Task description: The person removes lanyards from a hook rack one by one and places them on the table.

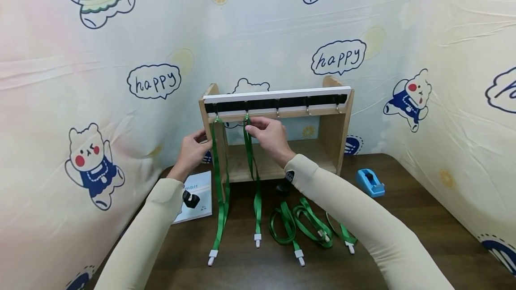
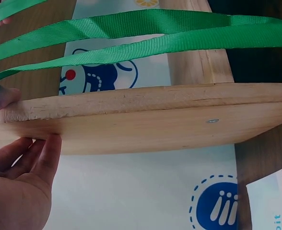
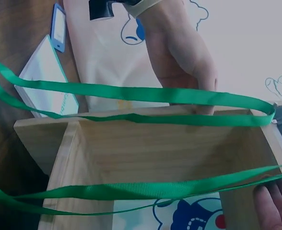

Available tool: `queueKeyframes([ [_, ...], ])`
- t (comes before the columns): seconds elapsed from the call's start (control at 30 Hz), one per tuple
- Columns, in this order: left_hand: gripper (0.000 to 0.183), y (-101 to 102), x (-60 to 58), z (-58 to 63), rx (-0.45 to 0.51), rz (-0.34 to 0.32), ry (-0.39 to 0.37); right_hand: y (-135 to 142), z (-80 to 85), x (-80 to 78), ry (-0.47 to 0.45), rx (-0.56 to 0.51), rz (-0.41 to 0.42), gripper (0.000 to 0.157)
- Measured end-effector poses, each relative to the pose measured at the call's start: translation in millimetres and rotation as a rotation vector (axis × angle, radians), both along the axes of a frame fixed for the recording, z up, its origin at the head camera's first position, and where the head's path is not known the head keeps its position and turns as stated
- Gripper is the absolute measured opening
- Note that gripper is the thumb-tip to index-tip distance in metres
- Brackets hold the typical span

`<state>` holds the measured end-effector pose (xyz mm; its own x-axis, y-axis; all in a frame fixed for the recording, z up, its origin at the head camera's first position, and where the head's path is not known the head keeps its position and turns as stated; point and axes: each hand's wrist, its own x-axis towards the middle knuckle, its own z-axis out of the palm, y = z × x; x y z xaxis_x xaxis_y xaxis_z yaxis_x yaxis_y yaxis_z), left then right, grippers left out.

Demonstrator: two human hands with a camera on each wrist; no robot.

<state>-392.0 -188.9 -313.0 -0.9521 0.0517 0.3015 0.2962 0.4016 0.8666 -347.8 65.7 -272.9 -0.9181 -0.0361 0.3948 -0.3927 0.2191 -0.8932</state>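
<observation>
In the head view a small wooden rack (image 1: pixel 329 147) stands on the table, with several metal hooks along its black strip (image 1: pixel 296 102). One green lanyard (image 1: pixel 218 160) hangs from the leftmost hook. My right hand (image 1: pixel 272 138) pinches a second green lanyard (image 1: pixel 257 205) near its top, right at the second hook (image 1: pixel 247 107); its white clip dangles below. With thumb and fingers on either face, my left hand (image 1: pixel 194 150) grips the rack's left side panel, and the left wrist view shows that panel (image 2: pixel 146 124) between them. Part of the right hand is outside the right wrist view.
Three more green lanyards lie on the table: one coiled (image 1: pixel 288 220), one beside it (image 1: pixel 318 227), and one (image 1: pixel 346 235) partly behind my right sleeve. A blue tape dispenser (image 1: pixel 370 182) stands at the right. A white booklet (image 1: pixel 201 196) lies left of the rack. Patterned cloth hangs around the table.
</observation>
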Motion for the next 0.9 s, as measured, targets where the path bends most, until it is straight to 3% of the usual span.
queueKeyframes([
  [0.6,0.071,0,-2.1,1.0,-0.023,0.006,0.002,-19,-0.6,-2.9,0.006,-0.027,-0.026,0.025],
  [0.9,0.072,0,-1.9,1.4,-0.017,0.005,0.000,-23,1.3,-2.8,-0.021,-0.111,0.007,0.022],
])
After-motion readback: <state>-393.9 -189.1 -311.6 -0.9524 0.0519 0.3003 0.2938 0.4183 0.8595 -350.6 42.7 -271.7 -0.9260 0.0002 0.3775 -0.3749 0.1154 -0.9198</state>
